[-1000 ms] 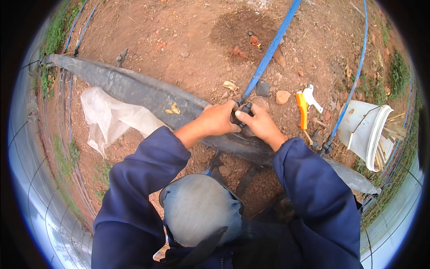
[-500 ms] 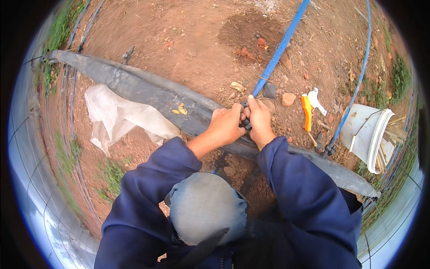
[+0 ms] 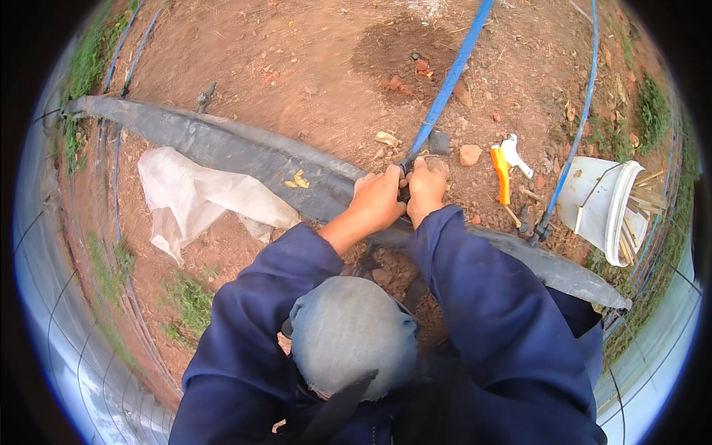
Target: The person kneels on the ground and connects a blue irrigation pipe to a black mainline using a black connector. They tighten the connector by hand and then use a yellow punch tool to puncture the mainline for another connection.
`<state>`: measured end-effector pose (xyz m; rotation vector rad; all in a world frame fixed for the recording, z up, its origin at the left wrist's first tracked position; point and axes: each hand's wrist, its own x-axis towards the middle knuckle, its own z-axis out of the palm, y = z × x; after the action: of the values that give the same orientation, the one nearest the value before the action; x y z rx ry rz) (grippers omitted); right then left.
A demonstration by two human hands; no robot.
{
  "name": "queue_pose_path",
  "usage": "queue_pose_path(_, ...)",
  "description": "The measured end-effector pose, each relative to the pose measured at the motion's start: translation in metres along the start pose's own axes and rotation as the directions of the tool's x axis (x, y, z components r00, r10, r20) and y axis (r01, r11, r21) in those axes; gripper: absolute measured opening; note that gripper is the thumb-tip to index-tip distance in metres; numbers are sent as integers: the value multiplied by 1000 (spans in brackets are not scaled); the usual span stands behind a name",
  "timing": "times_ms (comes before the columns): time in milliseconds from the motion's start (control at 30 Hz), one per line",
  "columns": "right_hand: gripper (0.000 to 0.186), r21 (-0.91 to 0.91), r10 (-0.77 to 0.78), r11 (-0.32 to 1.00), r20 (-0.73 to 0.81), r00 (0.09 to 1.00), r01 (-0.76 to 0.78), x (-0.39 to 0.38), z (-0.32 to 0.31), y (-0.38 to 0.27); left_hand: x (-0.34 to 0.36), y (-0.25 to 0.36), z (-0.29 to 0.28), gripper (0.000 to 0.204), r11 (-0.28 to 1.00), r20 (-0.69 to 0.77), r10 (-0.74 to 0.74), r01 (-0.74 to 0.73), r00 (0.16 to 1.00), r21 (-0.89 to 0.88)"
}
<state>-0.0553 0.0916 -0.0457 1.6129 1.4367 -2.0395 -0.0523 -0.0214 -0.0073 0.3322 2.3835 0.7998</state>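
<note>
My left hand (image 3: pixel 375 197) is closed around a black hose fitting (image 3: pixel 404 191) at a wide black flat hose (image 3: pixel 245 157). Against it, my right hand (image 3: pixel 427 188) is closed on the fitting from the right side, its fingers curled. From the fitting's upper end a blue flat hose (image 3: pixel 451 83) runs away up the soil. Part of the fitting shows between my hands; fingers cover the rest. Right of my hands lie an orange-handled tool (image 3: pixel 501 175) and a small white plastic piece (image 3: pixel 517 156).
A white bucket (image 3: pixel 593 199) with wooden sticks lies tipped at the right. Another blue hose (image 3: pixel 577 133) joins the black hose beside it. A crumpled translucent plastic sheet (image 3: pixel 189 189) lies at the left. Stones, including a reddish one (image 3: pixel 469 155), dot the soil.
My right hand has drawn back from the blue hose's end and curled, so the fitting's upper end now shows above my fingers. The whole view has shifted slightly.
</note>
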Motion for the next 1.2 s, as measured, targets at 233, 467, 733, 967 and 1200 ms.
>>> queue_pose_path(233,20,231,119,930,547,828,-287,-11,-24,-20,-5,-8,-28,63,982,112,7,14,994,-189)
queue_pose_path(467,24,106,56,989,353,934,-99,-18,-5,-18,-7,-3,-24,53,994,98,-14,25,995,-105)
queue_pose_path(733,27,99,49,994,78,996,-56,-6,-5,1,-3,-3,-19,46,992,151,-48,64,987,-104)
queue_pose_path(967,25,-458,-477,-353,839,264,816,-4,-16,-65,-9,-31,-44,31,995,-9,68,-67,998,70)
queue_pose_path(1200,20,-54,202,-848,886,417,527,-11,30,-71,-17,-40,-25,26,984,-24,128,-123,992,132)
